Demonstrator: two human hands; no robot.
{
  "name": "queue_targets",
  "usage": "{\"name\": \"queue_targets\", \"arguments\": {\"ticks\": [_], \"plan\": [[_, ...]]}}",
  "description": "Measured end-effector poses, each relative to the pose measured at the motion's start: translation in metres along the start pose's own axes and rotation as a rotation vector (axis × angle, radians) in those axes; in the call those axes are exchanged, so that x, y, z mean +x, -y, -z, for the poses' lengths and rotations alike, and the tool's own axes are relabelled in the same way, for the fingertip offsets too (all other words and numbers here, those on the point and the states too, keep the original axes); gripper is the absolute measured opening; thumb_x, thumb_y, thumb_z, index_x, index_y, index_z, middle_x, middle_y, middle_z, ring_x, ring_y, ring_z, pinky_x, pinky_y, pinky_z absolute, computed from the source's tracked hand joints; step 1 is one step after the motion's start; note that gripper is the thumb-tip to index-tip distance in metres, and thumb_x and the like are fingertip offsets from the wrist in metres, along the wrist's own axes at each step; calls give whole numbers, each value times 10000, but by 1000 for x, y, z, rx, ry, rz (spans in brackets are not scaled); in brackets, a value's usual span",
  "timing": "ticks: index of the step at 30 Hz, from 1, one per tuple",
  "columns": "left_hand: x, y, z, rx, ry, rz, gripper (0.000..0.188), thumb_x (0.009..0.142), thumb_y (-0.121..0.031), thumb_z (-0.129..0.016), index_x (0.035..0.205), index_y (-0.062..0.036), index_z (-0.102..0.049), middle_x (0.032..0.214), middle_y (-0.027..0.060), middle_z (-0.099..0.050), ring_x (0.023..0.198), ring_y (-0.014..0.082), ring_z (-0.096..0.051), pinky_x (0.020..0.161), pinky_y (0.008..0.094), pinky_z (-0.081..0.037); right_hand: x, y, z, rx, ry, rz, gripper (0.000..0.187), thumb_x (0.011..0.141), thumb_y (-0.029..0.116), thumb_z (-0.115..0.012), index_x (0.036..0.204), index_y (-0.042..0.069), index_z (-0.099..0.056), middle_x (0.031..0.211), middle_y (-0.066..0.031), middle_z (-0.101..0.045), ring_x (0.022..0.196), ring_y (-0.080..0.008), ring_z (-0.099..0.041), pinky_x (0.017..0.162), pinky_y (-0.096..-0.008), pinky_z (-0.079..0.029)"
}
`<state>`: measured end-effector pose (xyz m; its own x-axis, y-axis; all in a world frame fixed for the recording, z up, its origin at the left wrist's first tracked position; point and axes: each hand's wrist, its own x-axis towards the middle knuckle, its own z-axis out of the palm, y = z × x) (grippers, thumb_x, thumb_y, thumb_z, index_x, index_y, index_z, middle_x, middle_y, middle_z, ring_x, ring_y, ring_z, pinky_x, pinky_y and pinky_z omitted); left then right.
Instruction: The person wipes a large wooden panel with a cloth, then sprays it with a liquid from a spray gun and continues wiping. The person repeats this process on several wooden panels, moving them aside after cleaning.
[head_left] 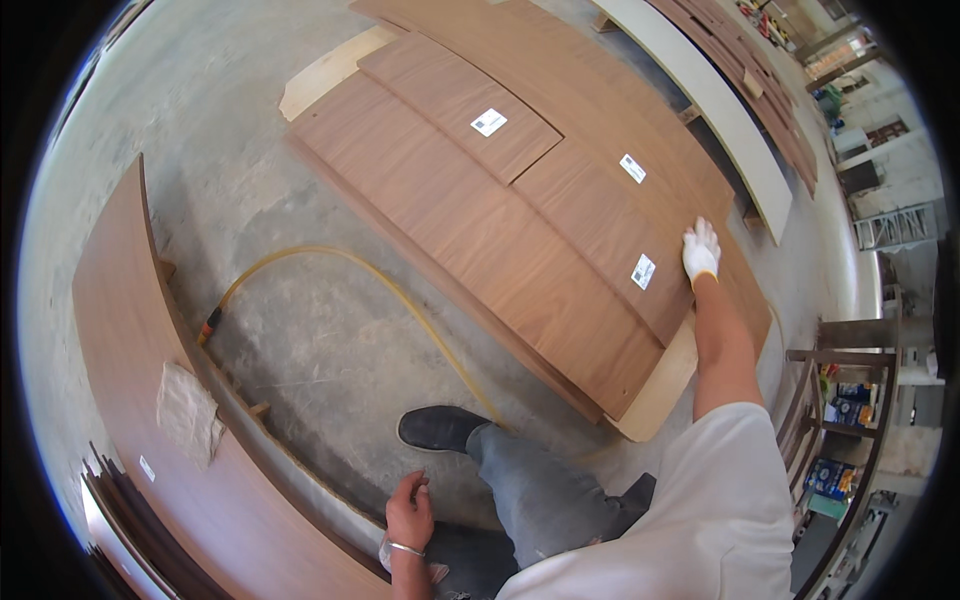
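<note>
Wood-grain panels: stacked and overlapping, ahead of the person, above the concrete floor.
Right hand: gloved, laid over the panels near their right end, fingers slightly spread.
Left hand: bare, loosely curled, apart from the stack; I can't tell whether it pinches anything.
Slip risk: an uneven push from the glove could slide a loose upper panel.
Trip risk: the yellow hose runs close to the dark shoe, so a careless step could catch it.
Hidden: the gloved palm, and most of the stack's underside.
</note>
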<state>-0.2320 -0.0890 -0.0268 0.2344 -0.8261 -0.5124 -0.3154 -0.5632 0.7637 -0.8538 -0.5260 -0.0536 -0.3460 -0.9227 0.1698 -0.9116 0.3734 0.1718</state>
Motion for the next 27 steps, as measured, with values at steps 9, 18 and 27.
{"name": "queue_targets", "arguments": {"ticks": [9, 18, 27], "plan": [[-12, 14, 6, -82, -104, 56, 247, 972, -53, -604, 1201, -8, -685, 1040, 189, -757, 962, 326, -749, 850, 392, -581, -270, -232, -1, -170, 658, -994, 499, 1026, 370, -490, 1372, 33, -616, 1461, -233, -568, 1361, -394, -536, 1136, -483, -432], [-33, -7, 22, 83, -334, -139, 205, 944, -93, -638, 1133, -53, -708, 1036, 151, -751, 963, 367, -716, 862, 440, -563, -219, -124, 31, -85, 74, -217, 481, 1021, 219, -485, 1455, 16, -532, 1556, -232, -468, 1437, -382, -445, 1170, -444, -389], [-90, 8, 74, 217, -908, -121, 253, 838, 30, -612, 1057, -56, -705, 1046, 141, -719, 1092, 368, -656, 962, 470, -498, -247, 261, 163, 869, 28, 940, 732, 735, -81, -466, 1456, 20, -538, 1549, -179, -486, 1468, -379, -416, 1219, -452, -325]]}}
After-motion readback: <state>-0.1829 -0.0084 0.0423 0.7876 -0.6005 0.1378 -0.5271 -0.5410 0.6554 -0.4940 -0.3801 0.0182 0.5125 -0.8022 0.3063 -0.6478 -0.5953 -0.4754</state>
